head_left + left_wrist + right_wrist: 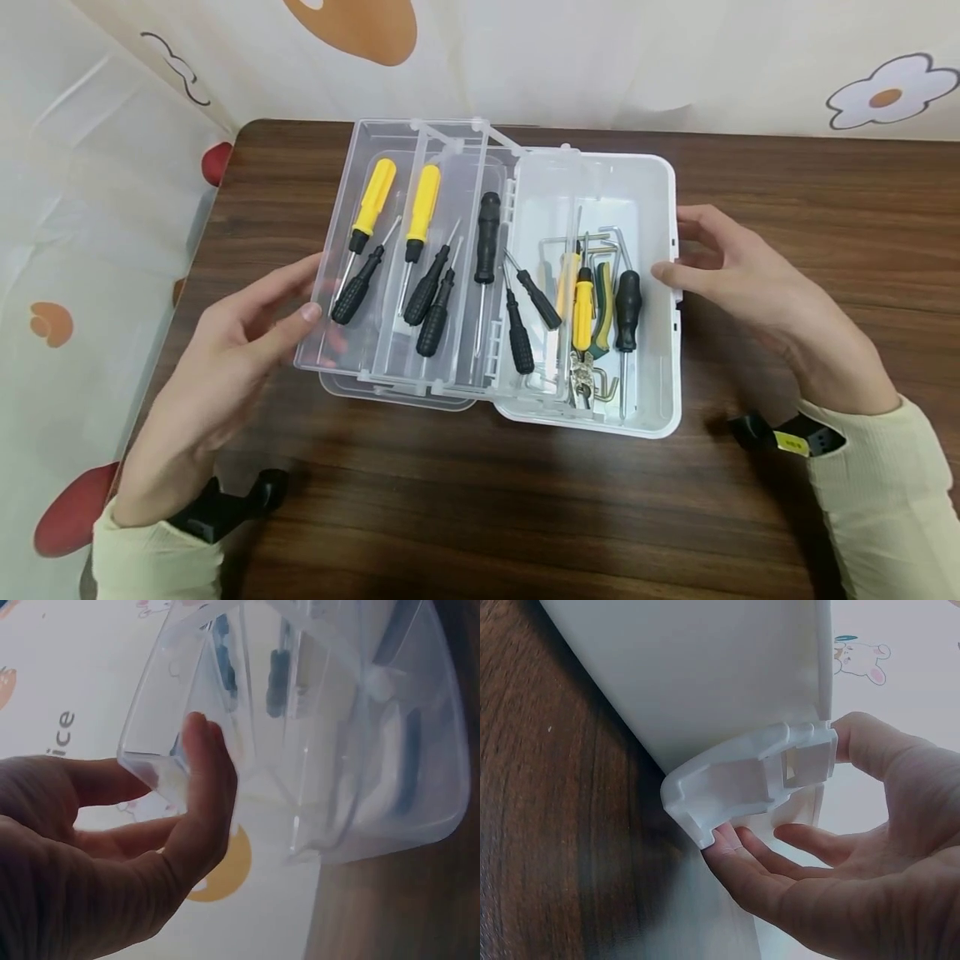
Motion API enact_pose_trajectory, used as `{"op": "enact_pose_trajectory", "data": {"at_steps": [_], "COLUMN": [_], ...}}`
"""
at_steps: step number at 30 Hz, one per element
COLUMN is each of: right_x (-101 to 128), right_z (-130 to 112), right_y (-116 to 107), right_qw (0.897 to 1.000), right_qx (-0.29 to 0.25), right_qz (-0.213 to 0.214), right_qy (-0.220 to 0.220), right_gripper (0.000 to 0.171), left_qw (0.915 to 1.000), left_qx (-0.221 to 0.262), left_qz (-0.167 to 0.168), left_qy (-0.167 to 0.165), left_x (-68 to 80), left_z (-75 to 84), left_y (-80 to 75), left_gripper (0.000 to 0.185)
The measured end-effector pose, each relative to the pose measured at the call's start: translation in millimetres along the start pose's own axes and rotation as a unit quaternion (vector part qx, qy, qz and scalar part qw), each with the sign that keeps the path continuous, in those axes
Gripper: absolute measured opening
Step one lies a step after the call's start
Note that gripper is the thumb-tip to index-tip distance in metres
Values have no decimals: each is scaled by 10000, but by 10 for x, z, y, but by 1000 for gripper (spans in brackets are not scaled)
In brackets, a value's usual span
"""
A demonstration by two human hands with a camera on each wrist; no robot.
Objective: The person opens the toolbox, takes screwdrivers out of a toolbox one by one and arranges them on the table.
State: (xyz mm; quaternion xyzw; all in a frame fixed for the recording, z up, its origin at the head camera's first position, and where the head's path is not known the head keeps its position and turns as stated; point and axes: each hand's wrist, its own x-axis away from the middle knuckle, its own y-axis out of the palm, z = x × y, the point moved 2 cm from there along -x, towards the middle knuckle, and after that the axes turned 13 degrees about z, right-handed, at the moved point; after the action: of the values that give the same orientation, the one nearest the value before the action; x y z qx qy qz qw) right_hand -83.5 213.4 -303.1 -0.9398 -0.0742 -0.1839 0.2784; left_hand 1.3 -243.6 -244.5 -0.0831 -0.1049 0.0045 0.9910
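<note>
My left hand (225, 358) grips the outer left edge of a clear plastic tray (378, 137), thumb at the side wall. The clear trays swing out left from a white toolbox (660, 250), overlapping one another. In them lie yellow-handled screwdrivers (425, 200) and several black-handled ones (489, 225). At the box's right wall, my right hand (772, 308) holds the side, thumb at the rim and fingers around a white latch (735, 780). Inside the box are pliers (602, 308), hex keys (609, 387), a yellow screwdriver (582, 317) and a black screwdriver (628, 300).
The toolbox stands on a dark wood table (450, 500). A pale patterned sheet (600, 67) hangs along the back and the left side. Each wrist wears a black camera strap (225, 508).
</note>
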Motion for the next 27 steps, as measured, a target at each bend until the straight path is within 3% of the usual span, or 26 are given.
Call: {"op": "enact_pose_trajectory", "data": {"at_steps": [8,15,21,27], "right_x": [2,30,167,428], "right_z": [-18,-68,-198,-422], "right_y": [-20,-59,-75,-13], "right_qw": [9999,9979,9897,9701], "right_qx": [67,589,771,520], "right_qz": [-87,-61,751,1543], "right_qy": [14,-278,-949,-1798], "right_gripper": [85,87,82,70], "left_qw": [9962,9937,9937,9943], "left_qx": [713,889,828,772], "left_qz": [472,659,736,713], "left_qy": [144,194,165,171], "left_x": [22,22,23,25], "left_z": [-60,-105,-125,-118], "left_y": [35,61,54,39], "left_gripper": [46,36,32,32]}}
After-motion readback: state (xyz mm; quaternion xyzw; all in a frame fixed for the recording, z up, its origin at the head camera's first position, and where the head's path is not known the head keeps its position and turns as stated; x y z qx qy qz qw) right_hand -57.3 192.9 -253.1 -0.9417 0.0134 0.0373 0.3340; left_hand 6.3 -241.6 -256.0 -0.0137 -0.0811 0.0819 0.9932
